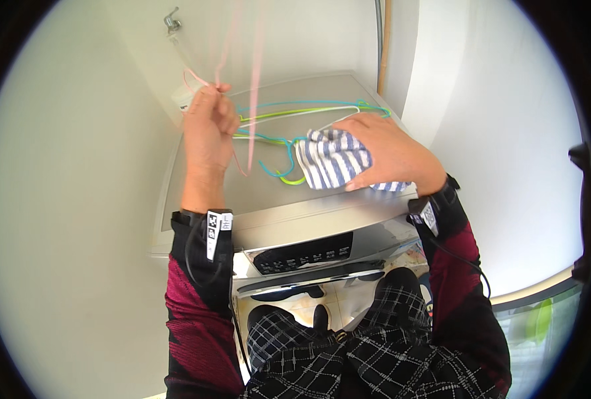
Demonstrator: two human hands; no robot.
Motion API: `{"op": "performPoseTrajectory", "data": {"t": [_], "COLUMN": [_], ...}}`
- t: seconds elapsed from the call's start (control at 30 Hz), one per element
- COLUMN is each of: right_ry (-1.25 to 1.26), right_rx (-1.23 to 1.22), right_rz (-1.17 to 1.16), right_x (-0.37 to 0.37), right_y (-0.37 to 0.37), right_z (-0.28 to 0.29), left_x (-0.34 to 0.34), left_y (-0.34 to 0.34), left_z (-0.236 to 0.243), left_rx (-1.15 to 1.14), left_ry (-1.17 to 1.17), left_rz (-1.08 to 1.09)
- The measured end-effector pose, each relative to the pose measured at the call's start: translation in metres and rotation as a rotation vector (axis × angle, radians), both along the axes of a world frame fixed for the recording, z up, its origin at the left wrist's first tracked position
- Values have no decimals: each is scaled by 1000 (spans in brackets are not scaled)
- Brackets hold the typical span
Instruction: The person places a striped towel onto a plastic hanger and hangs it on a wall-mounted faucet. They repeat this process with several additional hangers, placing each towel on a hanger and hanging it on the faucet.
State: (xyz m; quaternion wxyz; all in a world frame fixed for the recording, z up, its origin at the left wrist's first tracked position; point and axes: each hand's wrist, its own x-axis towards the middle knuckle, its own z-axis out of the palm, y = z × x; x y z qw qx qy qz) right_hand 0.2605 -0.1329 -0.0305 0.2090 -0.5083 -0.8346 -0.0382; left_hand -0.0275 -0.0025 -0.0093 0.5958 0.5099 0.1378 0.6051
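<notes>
Pinching a pink hanger (252, 86), the left hand (209, 123) has its fingers together around the wire. Right hand (392, 153), fingers clamped on a blue-striped cloth (332, 159), rests on the washing machine lid (322, 90) beside coloured hangers (295, 110).

The picture is bright, with soft daylight on the white walls (76, 199) and a gentle shine on the grey lid of the washing machine (309, 100). The pink hanger (255, 73) close to the camera looks blurry and smeared, and a small dark shadow sits under the right hand (388, 153). The round lens bends straight lines near the rim, and the corners are black.
</notes>
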Motion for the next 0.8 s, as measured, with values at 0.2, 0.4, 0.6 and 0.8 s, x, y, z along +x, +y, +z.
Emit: {"op": "performPoseTrajectory", "data": {"t": [0.2, 0.4, 0.6, 0.8], "right_ry": [578, 219, 143, 560], "right_rx": [112, 1055, 64, 88], "right_rz": [63, -5, -19, -78], "right_x": [-18, -28, -25, 55], "right_y": [-34, -3, 29, 16], "right_z": [37, 79, 97, 97], "left_x": [7, 4, 5, 10], "left_y": [-5, -5, 1, 12], "left_z": [0, -1, -8, -12], "left_rx": [70, 164, 269, 612], "left_ry": [156, 354, 425, 289], "left_rz": [-19, -93, -13, 598]}}
